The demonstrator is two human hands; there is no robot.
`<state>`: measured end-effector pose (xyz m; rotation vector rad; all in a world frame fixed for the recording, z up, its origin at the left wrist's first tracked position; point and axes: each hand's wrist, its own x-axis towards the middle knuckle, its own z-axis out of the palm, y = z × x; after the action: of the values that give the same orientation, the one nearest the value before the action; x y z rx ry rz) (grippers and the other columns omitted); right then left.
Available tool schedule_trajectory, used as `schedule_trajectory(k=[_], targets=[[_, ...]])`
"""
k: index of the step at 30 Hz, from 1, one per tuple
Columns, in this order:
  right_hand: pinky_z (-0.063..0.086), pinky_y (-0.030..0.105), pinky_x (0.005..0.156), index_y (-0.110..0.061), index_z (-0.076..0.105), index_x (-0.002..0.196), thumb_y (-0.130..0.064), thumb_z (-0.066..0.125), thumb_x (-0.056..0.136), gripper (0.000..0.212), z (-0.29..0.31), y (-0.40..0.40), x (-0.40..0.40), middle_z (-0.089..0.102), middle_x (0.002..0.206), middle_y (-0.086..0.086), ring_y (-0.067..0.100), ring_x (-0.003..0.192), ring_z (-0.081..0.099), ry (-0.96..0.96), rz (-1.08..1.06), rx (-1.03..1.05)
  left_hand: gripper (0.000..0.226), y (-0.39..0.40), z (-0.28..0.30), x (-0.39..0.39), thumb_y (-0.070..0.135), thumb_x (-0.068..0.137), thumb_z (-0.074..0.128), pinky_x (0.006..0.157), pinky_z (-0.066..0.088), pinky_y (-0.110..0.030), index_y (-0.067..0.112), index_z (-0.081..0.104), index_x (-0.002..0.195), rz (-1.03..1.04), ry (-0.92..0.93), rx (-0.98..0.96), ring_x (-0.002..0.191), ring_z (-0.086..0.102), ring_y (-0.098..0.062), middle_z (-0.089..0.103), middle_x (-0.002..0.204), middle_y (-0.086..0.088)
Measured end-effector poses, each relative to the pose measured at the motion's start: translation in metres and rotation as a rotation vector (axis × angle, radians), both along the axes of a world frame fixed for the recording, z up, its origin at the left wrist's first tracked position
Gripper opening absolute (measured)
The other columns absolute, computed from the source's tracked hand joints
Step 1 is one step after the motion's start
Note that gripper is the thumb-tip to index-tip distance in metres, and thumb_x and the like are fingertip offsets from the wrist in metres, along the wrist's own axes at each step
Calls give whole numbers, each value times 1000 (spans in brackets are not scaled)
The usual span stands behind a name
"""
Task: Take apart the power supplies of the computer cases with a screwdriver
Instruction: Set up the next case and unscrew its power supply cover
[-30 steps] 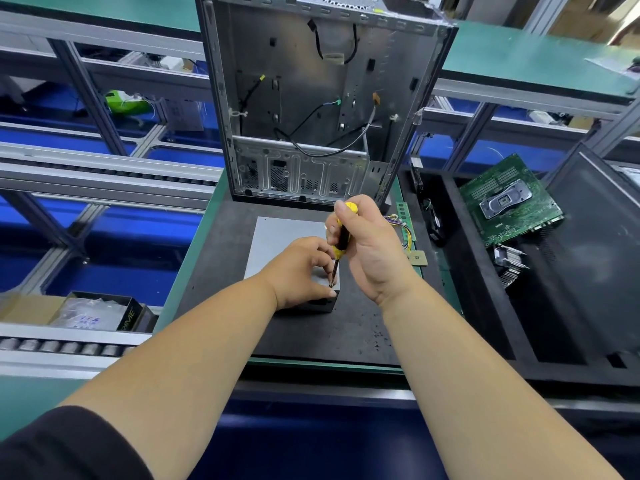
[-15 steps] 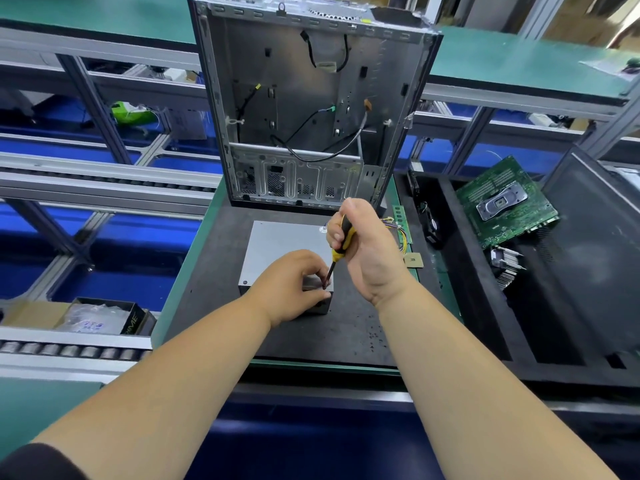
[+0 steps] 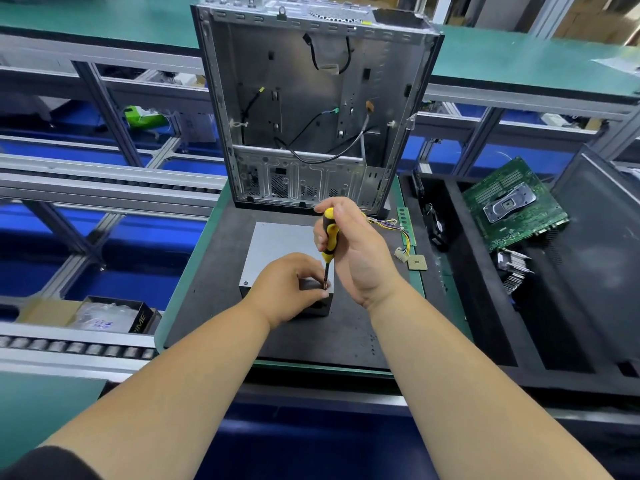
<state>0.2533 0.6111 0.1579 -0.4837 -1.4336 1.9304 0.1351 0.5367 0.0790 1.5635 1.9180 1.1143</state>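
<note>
Little has moved: right hand (image 3: 360,251) grips screwdriver (image 3: 329,237), left hand (image 3: 289,289) apparently pinches its tip on power supply (image 3: 277,244).

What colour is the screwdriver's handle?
Yellow and black; the screwdriver shows best in the head view, held in the right hand.

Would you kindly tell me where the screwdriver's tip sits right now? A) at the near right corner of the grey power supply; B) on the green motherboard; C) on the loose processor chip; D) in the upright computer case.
A: the right hand holds the screwdriver upright, its tip at the near right corner of the power supply, beside the left hand.
</note>
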Motion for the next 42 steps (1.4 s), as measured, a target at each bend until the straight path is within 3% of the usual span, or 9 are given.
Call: schedule_trajectory(k=[5, 11, 14, 20, 25, 29, 34, 37, 42], targets=[[33, 27, 65, -14, 40, 89, -36, 50, 91, 25, -3, 3, -4, 45, 66, 0, 14, 61, 40, -64, -64, -17, 15, 0, 0, 0, 10, 73, 85, 93, 52, -33, 18, 75, 81, 7, -32, -11, 96, 65, -10, 68, 95, 9], [45, 24, 71, -12, 55, 87, -32, 53, 92, 20, -6, 3, -1, 59, 81, -1, 16, 73, 55, -74, -14, 26, 23, 1, 0, -3, 13, 71, 87, 90, 50, -21, 28, 69, 73, 0, 8, -5, 92, 63, -3, 66, 90, 12], [45, 23, 67, -10, 67, 84, -27, 48, 93, 27, -4, 2, 1, 59, 78, 4, 18, 72, 55, -50, -14, 32, 28, 2, 0, -1, 14, 71, 87, 85, 46, -13, 32, 66, 70, -2, 10, -1, 91, 62, -2, 64, 88, 16], [32, 27, 58, -3, 64, 88, -27, 26, 108, 49, -2, 6, -3, 41, 58, 0, 14, 57, 36, 4, -40, -56, 19, 2, 0, -2, 14, 71, 87, 92, 50, -24, 24, 73, 78, -7, -19, -9, 97, 62, -5, 65, 93, 13], [34, 29, 62, -13, 42, 87, -37, 45, 97, 26, -6, 4, -2, 48, 64, -1, 16, 58, 41, -14, -55, -20, 33, 1, 3, -2, 13, 67, 89, 92, 48, -23, 34, 67, 79, -47, -18, 0, 98, 60, -5, 63, 95, 14], [46, 29, 70, -13, 51, 86, -38, 49, 93, 26, -6, 5, 0, 60, 76, -1, 17, 68, 56, -55, -88, 26, 32, 0, 3, -3, 13, 68, 89, 93, 49, -26, 34, 67, 77, -40, -19, 2, 97, 61, -5, 63, 95, 13], [41, 34, 69, -18, 66, 67, -47, 28, 108, 62, -6, 7, -3, 52, 58, 0, 17, 57, 50, -136, -129, -23, 23, -1, 0, -1, 12, 72, 86, 94, 50, -25, 28, 70, 77, -12, -18, 2, 95, 62, -3, 65, 94, 14], [38, 26, 58, -16, 66, 63, -52, 19, 107, 74, -3, 4, -8, 40, 50, -1, 13, 49, 38, -89, -108, -89, 20, -2, -1, 0, 14, 72, 86, 92, 50, -23, 28, 72, 76, 22, -14, 3, 95, 62, -1, 66, 92, 14], [36, 26, 59, -13, 46, 83, -52, 41, 95, 41, -1, 0, -6, 43, 58, -2, 14, 55, 39, -57, -53, -51, 19, -2, 0, 0, 15, 74, 85, 90, 50, -23, 28, 71, 76, 20, 8, -7, 94, 61, -2, 65, 91, 15]])
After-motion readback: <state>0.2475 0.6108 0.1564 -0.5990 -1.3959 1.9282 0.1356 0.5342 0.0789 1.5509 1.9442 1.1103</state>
